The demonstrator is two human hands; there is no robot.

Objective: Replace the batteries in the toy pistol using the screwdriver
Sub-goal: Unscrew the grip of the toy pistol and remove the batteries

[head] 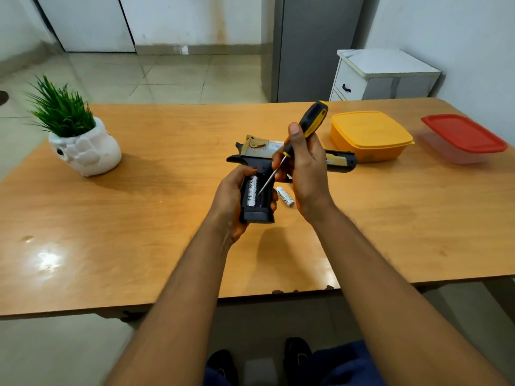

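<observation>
At the bottom edge, dark shoes (296,355) and blue trousers (345,363) are seen on the floor under the wooden table (139,246). Above the table, the grip of the toy pistol (257,160) is held by the left hand (232,203), with the fingers curled around it from below and the thumb laid along its left side. The battery compartment in the grip is uncovered, and one white battery (250,194) is seated in its left slot — the slot beside it looks dark. The right hand (303,165) is closed around the black-and-yellow handle of the screwdriver (302,132), the thumb raised along the handle. The metal shaft is pointed down and to the left, and its tip is placed inside the compartment, just beside the seated battery. A second battery (285,196) is lying loose on the table, between the two hands. The barrel of the pistol is extended to the right behind the right hand. Farther back, an orange lidded box (370,135) and a clear box with a red lid (464,137) are placed at the right, and a white pot with a green plant (83,146) at the left. Behind the table — a white drawer cabinet (384,76) against the wall.
</observation>
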